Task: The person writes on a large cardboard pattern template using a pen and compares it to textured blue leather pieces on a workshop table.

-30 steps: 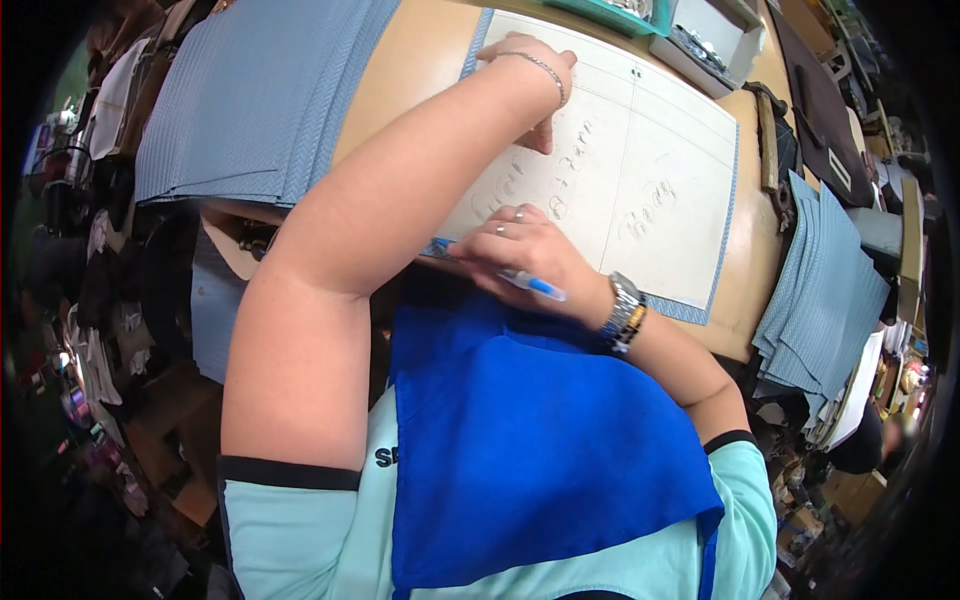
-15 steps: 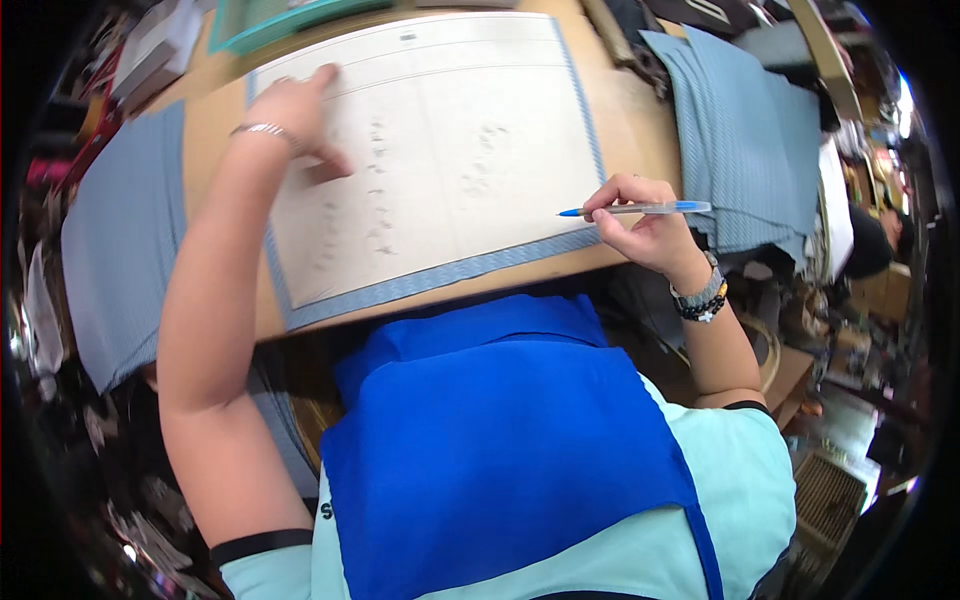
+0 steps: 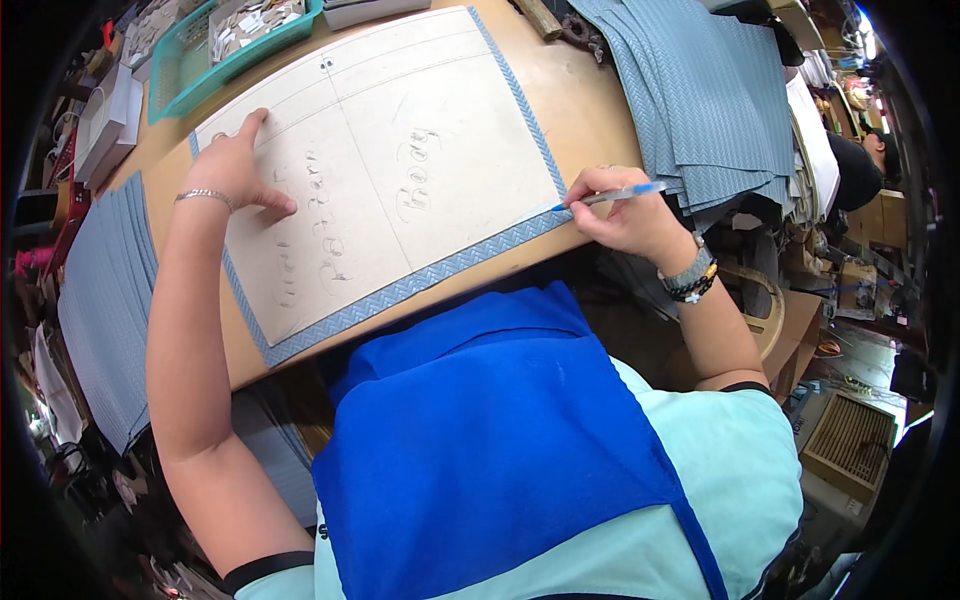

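Note:
A cream card pattern with handwriting and ruled lines lies flat on a blue-grey textured sheet, whose border shows along the near edge and both sides. My left hand rests on the far left part of the card, thumb and fingers spread. In my right hand is a blue ballpoint pen, pinched between thumb and fingers. Its tip meets the sheet's border by the card's near right corner.
Stacks of blue-grey sheets lie at the right and hang at the left of the wooden table. A teal basket with small pieces stands at the far left, beside a white box.
My right hand has brought the pen down to the card's near right corner. My left hand stays spread on the card. The whole view has shifted and turned.

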`<state>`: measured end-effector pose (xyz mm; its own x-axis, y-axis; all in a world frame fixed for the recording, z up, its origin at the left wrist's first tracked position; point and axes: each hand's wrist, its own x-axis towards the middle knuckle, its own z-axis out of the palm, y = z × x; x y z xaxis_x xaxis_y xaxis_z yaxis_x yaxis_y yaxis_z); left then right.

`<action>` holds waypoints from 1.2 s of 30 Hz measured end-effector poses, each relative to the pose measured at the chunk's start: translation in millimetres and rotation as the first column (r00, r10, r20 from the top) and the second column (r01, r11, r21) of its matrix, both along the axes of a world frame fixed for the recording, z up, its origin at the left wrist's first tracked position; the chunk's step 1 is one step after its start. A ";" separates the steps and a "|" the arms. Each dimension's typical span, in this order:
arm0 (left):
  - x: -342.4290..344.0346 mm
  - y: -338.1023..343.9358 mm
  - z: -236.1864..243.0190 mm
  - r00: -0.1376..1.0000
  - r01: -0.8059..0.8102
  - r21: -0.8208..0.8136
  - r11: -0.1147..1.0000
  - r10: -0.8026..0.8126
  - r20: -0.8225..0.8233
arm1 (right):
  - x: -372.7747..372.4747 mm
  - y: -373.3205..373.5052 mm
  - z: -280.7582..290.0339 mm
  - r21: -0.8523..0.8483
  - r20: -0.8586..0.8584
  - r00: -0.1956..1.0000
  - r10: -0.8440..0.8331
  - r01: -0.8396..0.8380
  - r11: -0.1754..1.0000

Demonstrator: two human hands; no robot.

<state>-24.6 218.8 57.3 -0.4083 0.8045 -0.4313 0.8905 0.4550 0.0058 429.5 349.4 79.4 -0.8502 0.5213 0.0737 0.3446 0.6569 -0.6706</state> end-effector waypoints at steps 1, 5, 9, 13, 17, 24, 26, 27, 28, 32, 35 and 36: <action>0.1 -0.3 0.2 1.000 -0.005 0.006 1.000 0.004 0.008 | -2.3 -1.5 0.2 0.037 0.018 1.000 0.017 -0.017 0.999; -0.4 2.2 1.5 1.000 0.008 0.009 1.000 -0.008 0.021 | -40.0 -29.2 2.7 0.100 0.041 0.985 0.168 -0.171 0.980; 2.3 0.0 2.4 1.000 -0.014 0.014 1.000 0.014 -0.003 | -76.5 6.0 18.8 -0.142 -0.135 0.978 0.162 -0.181 0.973; -0.6 -2.4 2.5 1.000 -0.027 -0.010 1.000 0.027 -0.016 | -145.0 50.7 34.0 -0.080 -0.319 0.944 0.079 -0.110 0.991; 11.0 2.9 14.0 0.997 -0.058 -0.023 0.998 0.056 -0.053 | -221.3 76.6 1.0 -0.101 -0.331 0.944 0.005 -0.041 0.994; 12.1 1.6 21.8 0.996 -0.087 -0.076 0.993 0.087 -0.009 | -290.6 77.6 -22.1 -0.053 -0.192 0.979 0.062 -0.073 0.996; 11.7 0.8 20.4 0.995 -0.094 -0.075 0.993 0.093 -0.016 | -298.0 78.0 -26.9 -0.028 -0.222 0.972 0.073 -0.081 0.996; 12.0 0.7 20.8 0.995 -0.104 -0.077 0.992 0.104 -0.008 | -300.7 79.3 -30.3 -0.005 -0.250 0.965 0.080 -0.084 0.996; 12.5 0.8 21.2 0.993 -0.114 -0.079 0.990 0.114 0.001 | -302.9 81.2 -33.3 -0.006 -0.248 0.965 0.081 -0.085 0.996; 12.6 2.5 21.2 0.993 -0.114 -0.085 0.990 0.114 -0.004 | -307.7 84.1 -35.5 0.073 -0.225 0.967 0.121 -0.107 0.992; 13.5 3.4 23.2 0.993 -0.114 -0.099 0.989 0.113 -0.010 | -309.6 84.4 -28.5 0.117 -0.173 0.972 0.161 -0.142 0.983; 13.8 3.6 23.6 0.993 -0.118 -0.101 0.988 0.118 -0.010 | -310.3 84.3 -25.4 0.134 -0.137 0.973 0.184 -0.166 0.977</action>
<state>-10.8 222.4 80.8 -0.4995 0.7029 -0.5065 0.8305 0.5549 -0.0489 119.2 433.7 54.0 -0.9023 0.3450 0.2585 0.1203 0.7773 -0.6175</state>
